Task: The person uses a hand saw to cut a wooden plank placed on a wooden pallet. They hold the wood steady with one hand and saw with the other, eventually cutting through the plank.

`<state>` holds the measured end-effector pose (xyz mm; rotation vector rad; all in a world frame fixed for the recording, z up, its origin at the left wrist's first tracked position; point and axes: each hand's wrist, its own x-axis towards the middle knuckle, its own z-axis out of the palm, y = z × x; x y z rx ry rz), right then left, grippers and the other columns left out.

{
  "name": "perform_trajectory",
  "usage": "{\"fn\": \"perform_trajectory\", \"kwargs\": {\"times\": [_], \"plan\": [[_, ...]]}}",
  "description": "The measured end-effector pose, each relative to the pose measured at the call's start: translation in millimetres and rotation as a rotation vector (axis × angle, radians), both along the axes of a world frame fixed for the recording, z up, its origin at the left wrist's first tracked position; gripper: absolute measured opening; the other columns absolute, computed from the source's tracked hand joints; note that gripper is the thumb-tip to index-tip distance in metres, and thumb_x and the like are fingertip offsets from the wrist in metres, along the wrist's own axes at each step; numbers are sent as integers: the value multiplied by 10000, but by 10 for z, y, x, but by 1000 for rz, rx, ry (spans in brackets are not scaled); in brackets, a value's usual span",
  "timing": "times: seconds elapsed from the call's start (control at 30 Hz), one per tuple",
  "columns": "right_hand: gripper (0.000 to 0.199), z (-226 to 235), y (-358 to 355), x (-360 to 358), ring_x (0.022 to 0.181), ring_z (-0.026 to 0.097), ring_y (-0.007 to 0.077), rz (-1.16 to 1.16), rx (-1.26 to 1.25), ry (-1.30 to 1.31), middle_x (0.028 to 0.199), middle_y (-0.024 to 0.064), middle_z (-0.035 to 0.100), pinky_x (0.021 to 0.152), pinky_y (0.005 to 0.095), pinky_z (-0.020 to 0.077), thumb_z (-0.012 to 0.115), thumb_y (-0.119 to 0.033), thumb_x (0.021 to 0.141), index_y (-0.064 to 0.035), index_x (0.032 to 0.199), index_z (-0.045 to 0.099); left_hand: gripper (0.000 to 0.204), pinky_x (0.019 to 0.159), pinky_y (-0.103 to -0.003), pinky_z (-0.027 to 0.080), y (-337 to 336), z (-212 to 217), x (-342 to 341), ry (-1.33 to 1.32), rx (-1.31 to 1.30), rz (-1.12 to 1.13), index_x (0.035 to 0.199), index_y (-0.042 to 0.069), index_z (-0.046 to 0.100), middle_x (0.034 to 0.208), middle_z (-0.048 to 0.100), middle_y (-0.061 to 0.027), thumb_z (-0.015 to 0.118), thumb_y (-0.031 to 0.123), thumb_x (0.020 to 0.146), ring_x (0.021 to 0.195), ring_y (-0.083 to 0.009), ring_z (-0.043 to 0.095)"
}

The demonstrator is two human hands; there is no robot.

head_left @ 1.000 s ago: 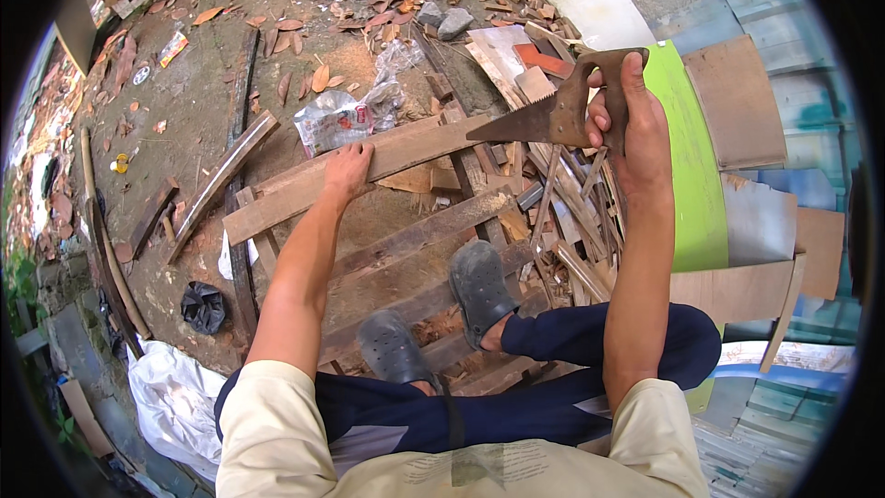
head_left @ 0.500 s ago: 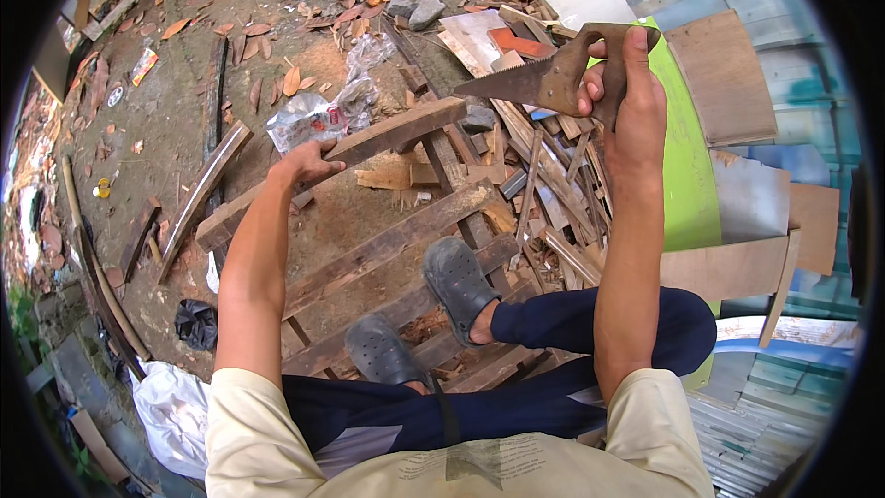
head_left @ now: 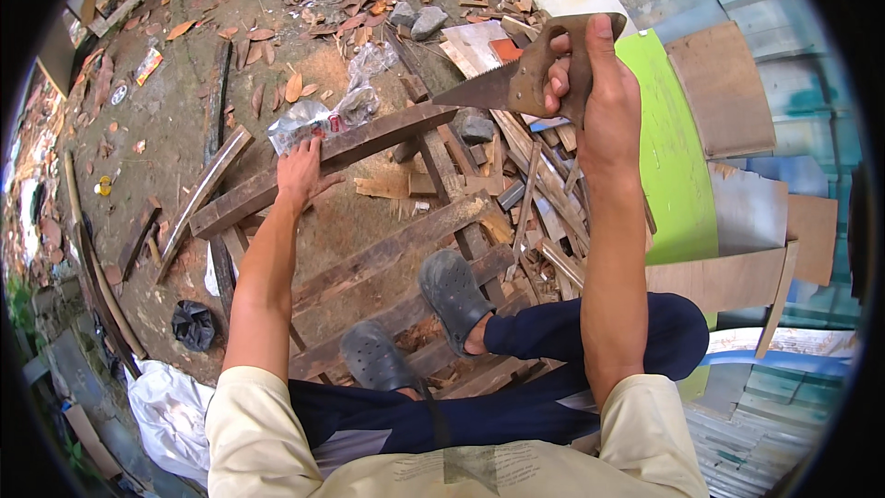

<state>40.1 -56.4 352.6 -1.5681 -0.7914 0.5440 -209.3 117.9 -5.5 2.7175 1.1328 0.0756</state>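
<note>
A handsaw (head_left: 479, 90) with a worn wooden handle is gripped in my right hand (head_left: 607, 97). Its blade points left, with the tip close to the right end of a long wooden beam (head_left: 387, 135). Whether the teeth touch the wood I cannot tell. Slanting across the frame, the beam lies over other timbers. My left hand (head_left: 300, 171) rests on the beam's middle part, fingers spread forward and thumb stuck out to the right. Below it lie more timbers (head_left: 396, 244), and my feet in grey clogs (head_left: 452, 290) stand on or among them.
Scrap wood (head_left: 539, 184) is heaped right of the beam, beside a green board (head_left: 678, 157) and a plywood sheet (head_left: 724, 88). Clear plastic wrap (head_left: 358, 103) and stones (head_left: 428, 23) lie beyond. A black bag (head_left: 194, 325) and a white sack (head_left: 171, 415) sit at left.
My right hand has brought the saw left and slightly nearer the beam's end. My left hand has loosened from its hold round the beam, its fingers now stretched out over it.
</note>
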Motion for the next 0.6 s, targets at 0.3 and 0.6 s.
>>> {"fn": "perform_trajectory", "kwargs": {"times": [0.3,0.6], "plan": [[652,6,1066,201,568,588,118,240,-180,-295,670,46,634,608,281,477,613,-654,963,-8,908,685,861,775,-454,559,68,128,-9,127,-150,21,1111,23,642,972,745,-172,649,817,778,923,-341,730],[570,-601,1853,-43,1054,708,395,580,-438,-975,1068,198,749,888,520,556,629,-607,931,-85,1128,742,819,737,-464,556,-115,797,-1197,181,-214,273,928,27,733,828,728,-207,660,824,752,837,-373,726]]}}
